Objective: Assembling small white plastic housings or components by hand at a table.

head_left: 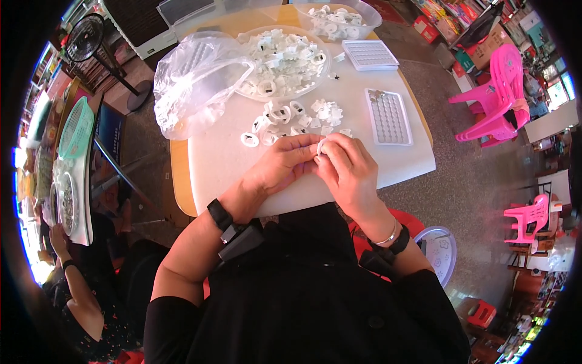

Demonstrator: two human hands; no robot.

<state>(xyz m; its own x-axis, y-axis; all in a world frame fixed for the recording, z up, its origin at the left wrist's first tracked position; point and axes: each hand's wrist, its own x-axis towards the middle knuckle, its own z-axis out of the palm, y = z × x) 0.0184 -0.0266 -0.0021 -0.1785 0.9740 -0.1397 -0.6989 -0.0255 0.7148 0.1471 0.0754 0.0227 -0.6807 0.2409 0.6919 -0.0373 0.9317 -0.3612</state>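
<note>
Close together over the table's near part, my left hand and my right hand pinch a small white plastic ring-shaped part between their fingertips. Most of that part is hidden by the fingers. Just beyond my hands lies a loose pile of white ring parts, some with black bits in them. Beside it, to the right, sit small white clip-like pieces. A white tray with rows of round pockets lies right of my hands, with a few pieces along its far edge.
Farther back stand a round tray heaped with white parts, a clear plastic bag, a second pocketed tray and a clear tub of parts. A co-worker's hand is at the left table. Pink chairs stand right.
</note>
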